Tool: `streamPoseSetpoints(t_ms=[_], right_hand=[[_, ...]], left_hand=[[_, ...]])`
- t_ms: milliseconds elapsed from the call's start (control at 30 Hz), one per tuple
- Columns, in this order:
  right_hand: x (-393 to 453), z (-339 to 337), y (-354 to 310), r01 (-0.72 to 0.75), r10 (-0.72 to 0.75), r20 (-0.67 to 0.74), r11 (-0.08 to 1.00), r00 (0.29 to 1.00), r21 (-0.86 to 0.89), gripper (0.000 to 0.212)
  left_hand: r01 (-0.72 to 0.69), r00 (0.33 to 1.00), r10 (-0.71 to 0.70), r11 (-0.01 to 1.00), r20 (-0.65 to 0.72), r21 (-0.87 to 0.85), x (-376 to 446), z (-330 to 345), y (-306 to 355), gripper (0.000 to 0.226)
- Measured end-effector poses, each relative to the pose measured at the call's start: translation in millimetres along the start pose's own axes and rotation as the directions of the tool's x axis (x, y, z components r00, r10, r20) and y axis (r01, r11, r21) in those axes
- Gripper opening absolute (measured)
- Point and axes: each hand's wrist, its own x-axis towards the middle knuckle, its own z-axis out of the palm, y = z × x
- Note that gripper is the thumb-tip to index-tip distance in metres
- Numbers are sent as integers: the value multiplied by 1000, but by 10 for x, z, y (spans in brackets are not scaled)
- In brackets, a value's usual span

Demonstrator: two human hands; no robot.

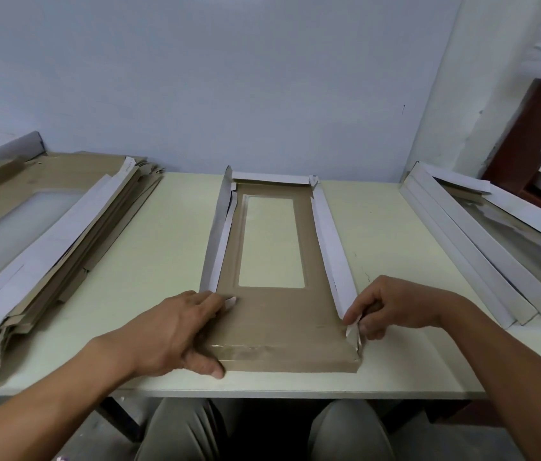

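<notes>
Pinching the near end of the upright white side flap (332, 247), the fingers (357, 309) of the right hand (398, 304) curl round it; the left hand (176, 331) lies with fingers straight, pressing the brown windowed box blank (282, 317) flat at the middle of the bench (169, 247); a stack of flat blanks (73, 227) lies left, folded ones (481, 251) right

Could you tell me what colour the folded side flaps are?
The side flaps are white, against brown cardboard; best in the head view.
</notes>
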Motion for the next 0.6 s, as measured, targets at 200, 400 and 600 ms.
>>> streamPoseSetpoints(t_ms=[200,400,600], right_hand=[[2,-47,108,13,-9,-45,997,999,79,21],[11,-33,161,5,5,-96,995,995,99,18],[74,64,170,15,-24,-316,999,948,-33,48]], left_hand=[[-69,998,69,996,3,50,-64,32,69,66],[-141,989,145,985,-35,98,-142,50,58,33],[-165,986,167,985,-20,49,-192,51,18,42]])
